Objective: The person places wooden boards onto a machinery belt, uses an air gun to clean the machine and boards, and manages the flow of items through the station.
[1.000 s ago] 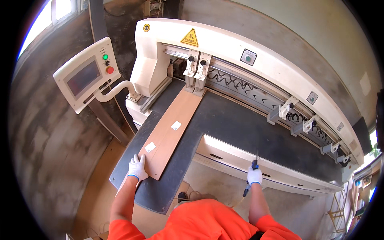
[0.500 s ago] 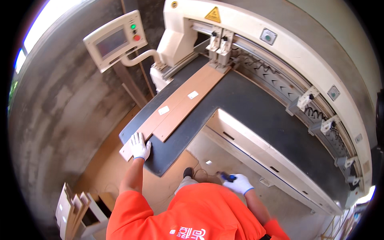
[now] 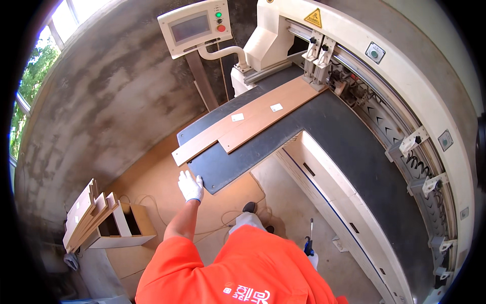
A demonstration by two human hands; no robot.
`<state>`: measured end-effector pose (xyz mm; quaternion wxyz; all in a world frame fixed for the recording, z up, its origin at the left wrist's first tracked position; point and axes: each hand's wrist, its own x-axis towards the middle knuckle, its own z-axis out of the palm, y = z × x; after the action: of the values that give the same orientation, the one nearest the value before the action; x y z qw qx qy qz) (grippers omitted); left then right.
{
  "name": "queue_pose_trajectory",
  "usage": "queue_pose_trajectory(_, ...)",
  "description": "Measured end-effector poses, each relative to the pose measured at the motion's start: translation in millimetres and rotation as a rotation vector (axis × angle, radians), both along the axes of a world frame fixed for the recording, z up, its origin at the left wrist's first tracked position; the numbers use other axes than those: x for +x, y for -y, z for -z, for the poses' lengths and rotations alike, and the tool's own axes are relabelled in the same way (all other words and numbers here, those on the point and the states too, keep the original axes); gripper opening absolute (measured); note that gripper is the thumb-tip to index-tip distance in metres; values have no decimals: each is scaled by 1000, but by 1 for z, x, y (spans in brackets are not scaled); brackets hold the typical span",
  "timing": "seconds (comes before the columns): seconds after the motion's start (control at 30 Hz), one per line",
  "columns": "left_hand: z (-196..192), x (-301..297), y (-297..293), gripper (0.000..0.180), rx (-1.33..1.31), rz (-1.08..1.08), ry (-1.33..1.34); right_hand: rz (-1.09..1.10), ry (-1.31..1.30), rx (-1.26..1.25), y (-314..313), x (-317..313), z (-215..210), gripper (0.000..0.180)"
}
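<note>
Two light-brown wooden boards, a longer board [image 3: 195, 147] and a shorter board [image 3: 253, 133], lie side by side on the black machine table [image 3: 223, 164]. Each bears a small white label, and their far ends sit under the clamps [image 3: 318, 61]. My left hand [image 3: 191, 186], in a white glove, is by the table's near left corner, fingers outstretched and holding nothing. Low beside my body, my right hand [image 3: 314, 261] is gloved too and mostly hidden by my orange shirt. It grips a blue-and-black air blow gun [image 3: 309, 245] whose thin nozzle points upward.
A control panel [image 3: 191, 29] with screen and buttons stands on an arm at the back left. The white machine beam [image 3: 405, 76] arches along the right. Stacked boards [image 3: 83, 218] lean by an open wooden box [image 3: 124, 228] at lower left. Thin cable or hose [image 3: 157, 205] crosses the floor.
My left hand has come off the longer board and moved to the table corner. My right hand has drawn back toward my body, and the blow gun now points up. The view has shifted.
</note>
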<state>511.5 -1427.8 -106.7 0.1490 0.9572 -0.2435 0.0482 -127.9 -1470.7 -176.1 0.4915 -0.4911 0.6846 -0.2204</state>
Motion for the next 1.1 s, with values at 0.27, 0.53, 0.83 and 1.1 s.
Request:
queue_pose_trajectory(0.27, -28, -8, 24, 58, 71, 290, 100, -139, -157, 174, 21, 2, 18, 28)
queue_pose_trajectory(0.53, -44, 13, 73, 68, 56, 414, 100, 174, -187, 268, 46, -1, -31, 15)
queue_pose_trajectory(0.83, -65, 67, 162, 75, 26, 427, -21, 359, -98, 177, 54, 34, -11, 15)
queue_pose_trajectory(1.1, -84, 123, 198, 102, 134, 683, -242, -281, -255, -36, 88, 140, -22, 36)
